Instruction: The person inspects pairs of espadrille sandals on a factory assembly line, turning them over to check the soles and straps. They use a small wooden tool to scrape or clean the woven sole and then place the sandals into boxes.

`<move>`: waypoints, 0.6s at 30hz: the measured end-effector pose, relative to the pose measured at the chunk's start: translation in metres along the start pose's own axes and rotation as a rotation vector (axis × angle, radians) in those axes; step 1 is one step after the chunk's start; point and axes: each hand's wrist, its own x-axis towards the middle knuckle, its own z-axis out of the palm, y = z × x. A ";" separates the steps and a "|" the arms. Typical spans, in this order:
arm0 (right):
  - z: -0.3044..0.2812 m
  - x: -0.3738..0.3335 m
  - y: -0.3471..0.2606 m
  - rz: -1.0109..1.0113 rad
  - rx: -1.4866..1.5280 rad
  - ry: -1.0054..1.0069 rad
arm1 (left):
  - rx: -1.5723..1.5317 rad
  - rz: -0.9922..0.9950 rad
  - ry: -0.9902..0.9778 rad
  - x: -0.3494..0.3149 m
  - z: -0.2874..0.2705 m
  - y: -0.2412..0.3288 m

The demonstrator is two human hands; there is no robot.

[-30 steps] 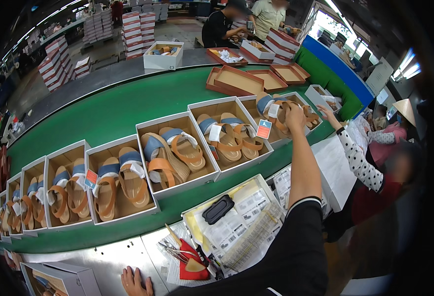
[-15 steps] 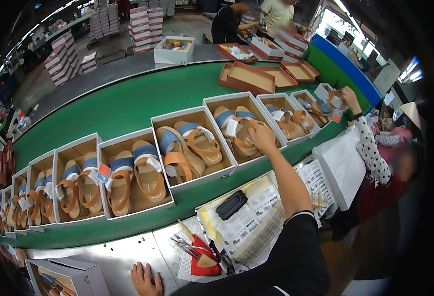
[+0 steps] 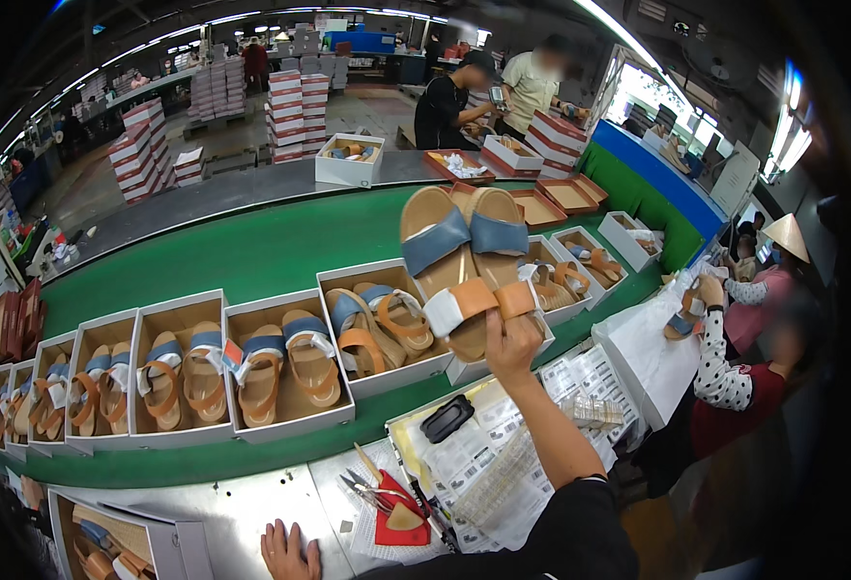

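Observation:
My right hand [image 3: 514,345] grips a pair of sandals [image 3: 437,253] by their orange ankle straps, raised above the row of boxes. Blue bands cross the toes, and white wrapping covers part of one strap. Behind the pair, the box under it is mostly hidden. My left hand [image 3: 290,553] lies on the metal table [image 3: 251,507] with its fingers spread, holding nothing. Just left of the raised pair, an open shoebox [image 3: 401,372] holds a similar pair. Another box [image 3: 295,411] beside it has sandals with a small red-and-blue tag.
Open shoeboxes line the green conveyor [image 3: 222,232]. Barcode label sheets [image 3: 483,425], a black oblong case [image 3: 447,419] and scissors on a red cloth [image 3: 401,522] lie on the table. At right, a co-worker's dotted sleeve [image 3: 730,372] reaches near white paper [image 3: 643,362]. A box [image 3: 126,541] stands lower left.
My right hand has lifted the sandals out of their box and up into view. The co-worker at right has brought a sandal from the conveyor toward the white paper. My left hand stays put.

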 end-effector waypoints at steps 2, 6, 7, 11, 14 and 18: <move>-0.014 -0.001 -0.047 0.033 0.147 -0.004 | -0.137 -0.025 0.012 -0.004 0.000 -0.002; -0.047 -0.027 -0.150 0.266 0.404 -0.222 | -0.637 -0.048 0.017 0.032 -0.042 0.050; -0.051 -0.041 -0.171 0.295 0.450 -0.280 | -0.629 0.042 0.038 0.038 -0.051 0.061; -0.074 -0.093 -0.255 0.289 0.503 -0.591 | -0.883 0.116 0.121 0.019 -0.054 0.050; -0.087 -0.125 -0.300 0.196 0.563 -0.891 | -1.303 -0.250 -0.018 -0.007 -0.062 0.035; -0.107 -0.130 -0.316 0.236 0.633 -1.187 | -1.429 -0.450 0.027 -0.037 -0.065 -0.007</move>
